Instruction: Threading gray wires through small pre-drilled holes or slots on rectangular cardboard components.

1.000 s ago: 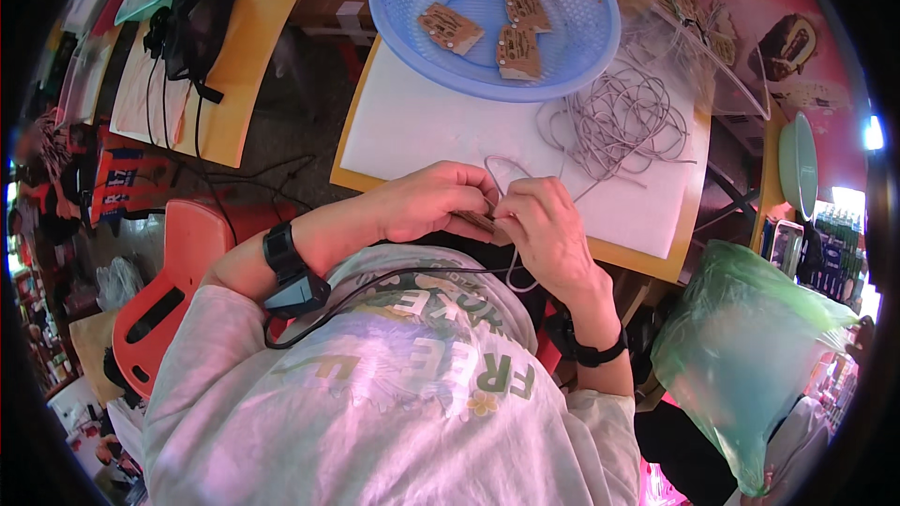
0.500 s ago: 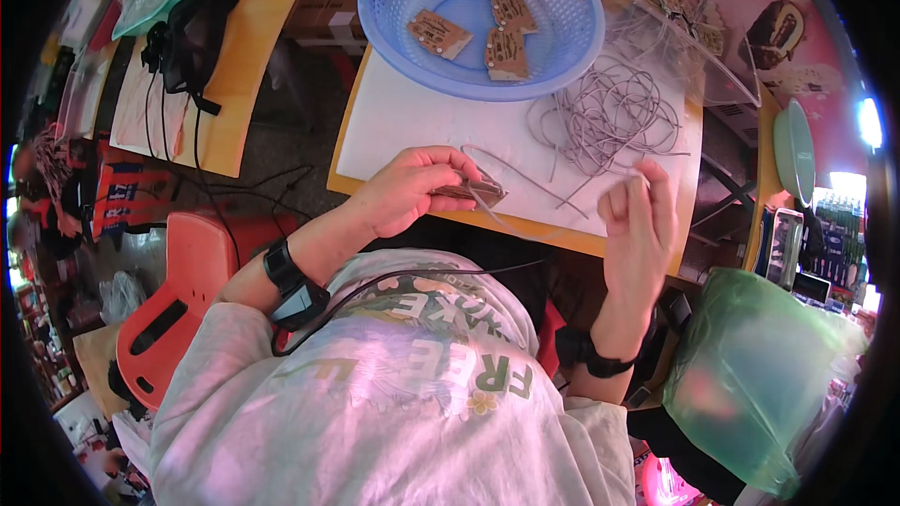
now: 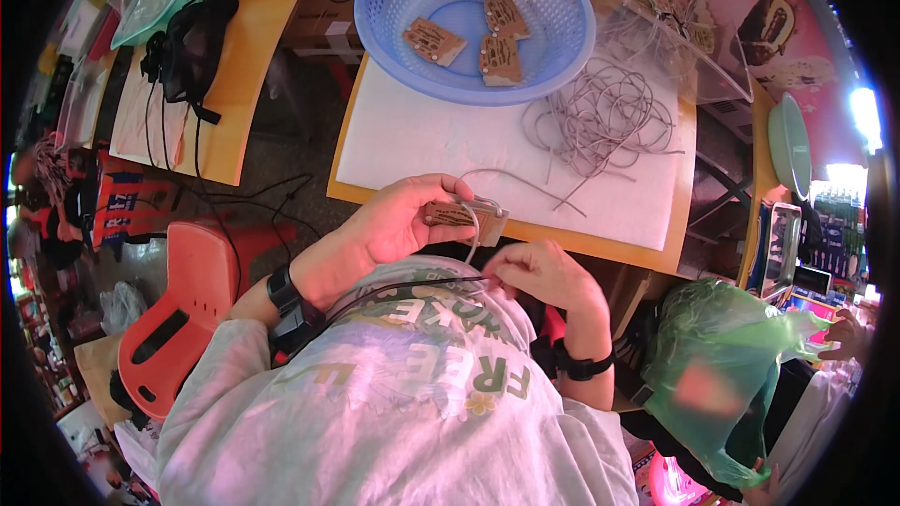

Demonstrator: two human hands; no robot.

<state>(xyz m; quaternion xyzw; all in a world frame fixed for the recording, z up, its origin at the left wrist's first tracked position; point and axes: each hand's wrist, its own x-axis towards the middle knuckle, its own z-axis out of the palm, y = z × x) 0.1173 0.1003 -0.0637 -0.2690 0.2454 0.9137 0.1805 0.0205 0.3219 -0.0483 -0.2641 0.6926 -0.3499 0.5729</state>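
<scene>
And the right hand (image 3: 544, 276) has been brought back in! Half a second ago it was held out over the right side of the desk (image 3: 349, 189), near the tangled heap of grey cord (image 3: 605, 122); now it is seen low, in front of the shirt (image 3: 422, 337), just below and to the right of the cardboard card (image 3: 452, 214). The card has been turned too: it was seen almost edge-on, and now its printed face is shown. The length of cord (image 3: 475, 242) that trailed off to the right is now bent over the card and dropped steeply beneath it. By the look of it, the work has been returned to the card itself, away from the heap.

The card is gripped by the left hand (image 3: 417, 215), pinched at its left end between thumb and fingers, and is held just in front of the desk's near edge. Its long axis is laid across the body, roughly along that edge, with the free, paler end pointed to the right. The fingers of the right hand are curled; whether the cord's end is pinched there cannot be told.

Beyond, on the white sheet (image 3: 394, 136), a blue basket (image 3: 553, 5) is set, with three similar cards (image 3: 433, 41) held inside, each angled differently.
</scene>
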